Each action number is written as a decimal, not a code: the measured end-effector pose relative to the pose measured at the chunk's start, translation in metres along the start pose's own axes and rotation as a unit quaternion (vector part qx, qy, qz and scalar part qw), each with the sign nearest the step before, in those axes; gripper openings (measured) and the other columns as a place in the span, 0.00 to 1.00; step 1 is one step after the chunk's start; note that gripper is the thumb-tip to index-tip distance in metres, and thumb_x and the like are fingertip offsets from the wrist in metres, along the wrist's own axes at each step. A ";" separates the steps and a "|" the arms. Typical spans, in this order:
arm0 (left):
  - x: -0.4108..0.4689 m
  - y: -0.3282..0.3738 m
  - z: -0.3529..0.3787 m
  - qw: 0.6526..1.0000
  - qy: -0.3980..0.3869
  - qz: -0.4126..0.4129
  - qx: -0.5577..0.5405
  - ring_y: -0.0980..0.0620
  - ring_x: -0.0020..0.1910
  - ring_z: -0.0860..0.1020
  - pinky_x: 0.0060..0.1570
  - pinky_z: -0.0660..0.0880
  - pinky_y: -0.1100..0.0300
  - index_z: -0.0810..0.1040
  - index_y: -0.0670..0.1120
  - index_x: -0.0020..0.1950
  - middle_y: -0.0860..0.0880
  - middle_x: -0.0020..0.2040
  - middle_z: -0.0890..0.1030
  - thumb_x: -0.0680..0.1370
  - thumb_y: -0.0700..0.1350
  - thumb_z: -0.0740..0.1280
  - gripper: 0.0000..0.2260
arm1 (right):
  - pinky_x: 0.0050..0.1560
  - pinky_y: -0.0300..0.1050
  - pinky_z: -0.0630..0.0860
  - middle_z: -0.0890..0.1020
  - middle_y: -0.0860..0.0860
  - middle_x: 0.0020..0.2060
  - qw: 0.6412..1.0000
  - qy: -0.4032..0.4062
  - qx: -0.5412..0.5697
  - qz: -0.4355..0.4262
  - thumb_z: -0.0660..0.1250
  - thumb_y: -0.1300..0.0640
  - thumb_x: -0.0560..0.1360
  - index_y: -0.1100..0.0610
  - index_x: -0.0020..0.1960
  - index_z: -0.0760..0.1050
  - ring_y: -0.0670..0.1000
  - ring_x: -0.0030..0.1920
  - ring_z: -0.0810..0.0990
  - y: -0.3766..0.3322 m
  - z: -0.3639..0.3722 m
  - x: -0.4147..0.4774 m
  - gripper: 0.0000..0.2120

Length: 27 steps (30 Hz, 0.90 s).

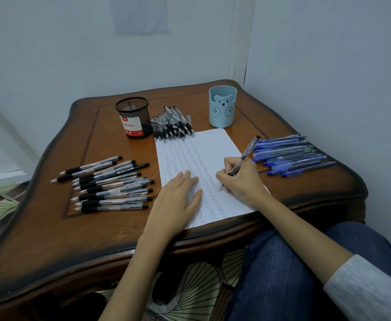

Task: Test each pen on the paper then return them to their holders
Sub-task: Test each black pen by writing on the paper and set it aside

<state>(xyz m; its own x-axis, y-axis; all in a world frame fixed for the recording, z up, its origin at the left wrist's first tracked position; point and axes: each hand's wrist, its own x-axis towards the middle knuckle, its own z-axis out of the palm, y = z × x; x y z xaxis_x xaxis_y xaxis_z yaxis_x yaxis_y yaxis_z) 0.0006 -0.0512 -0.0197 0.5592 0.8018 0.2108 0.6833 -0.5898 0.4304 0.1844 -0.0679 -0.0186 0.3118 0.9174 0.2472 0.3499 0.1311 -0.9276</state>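
Note:
A white sheet of paper [208,156] covered in columns of small marks lies in the middle of the wooden table [50,228]. My left hand [178,195] rests flat on the paper's lower left part, fingers spread. My right hand [241,179] grips a black pen [248,152] with its tip touching the paper near the right edge. A black mesh holder [133,117] stands at the back left, a light blue bear holder [222,106] at the back right. No pens show above either holder's rim.
Several black pens lie in a row at the left [108,181], another black pile [173,123] sits between the holders, and several blue pens [292,156] lie at the right. Walls close in behind and on the right. My knee in jeans [294,262] is below the table edge.

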 end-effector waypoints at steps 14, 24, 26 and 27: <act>0.001 -0.001 0.001 1.000 0.009 -0.016 0.006 0.55 0.76 0.56 0.72 0.52 0.59 0.66 0.51 0.74 0.50 0.77 0.60 0.81 0.55 0.57 0.22 | 0.20 0.36 0.57 0.68 0.49 0.21 0.978 0.005 0.171 0.116 0.54 0.44 0.82 0.56 0.53 0.71 0.46 0.19 0.61 -0.011 -0.010 0.003 0.16; 0.004 -0.001 -0.001 0.999 0.011 -0.032 0.026 0.54 0.75 0.60 0.71 0.57 0.58 0.68 0.50 0.73 0.50 0.76 0.63 0.81 0.54 0.57 0.20 | 0.21 0.38 0.57 0.67 0.53 0.19 0.987 0.002 0.133 0.085 0.55 0.51 0.83 0.56 0.55 0.77 0.49 0.18 0.60 -0.013 -0.010 0.000 0.14; 0.008 -0.001 -0.005 0.999 0.011 -0.031 0.030 0.53 0.71 0.66 0.67 0.62 0.59 0.71 0.49 0.70 0.50 0.73 0.68 0.81 0.52 0.58 0.19 | 0.20 0.37 0.57 0.67 0.53 0.19 0.989 0.000 0.120 0.087 0.55 0.52 0.83 0.57 0.52 0.76 0.49 0.18 0.60 -0.014 -0.010 0.000 0.13; 0.011 -0.002 -0.008 0.999 0.009 -0.030 0.031 0.53 0.69 0.69 0.64 0.65 0.59 0.72 0.49 0.69 0.50 0.70 0.71 0.81 0.51 0.58 0.17 | 0.20 0.38 0.57 0.67 0.53 0.19 0.990 -0.002 0.116 0.086 0.55 0.52 0.83 0.57 0.51 0.76 0.49 0.18 0.60 -0.014 -0.009 0.000 0.13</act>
<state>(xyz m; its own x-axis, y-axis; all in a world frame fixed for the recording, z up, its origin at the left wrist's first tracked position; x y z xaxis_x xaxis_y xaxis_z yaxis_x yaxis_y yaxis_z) 0.0016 -0.0401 -0.0115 0.5086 0.8367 0.2032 0.7431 -0.5457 0.3873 0.1876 -0.0733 -0.0025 0.3447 0.9353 0.0799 0.0807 0.0552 -0.9952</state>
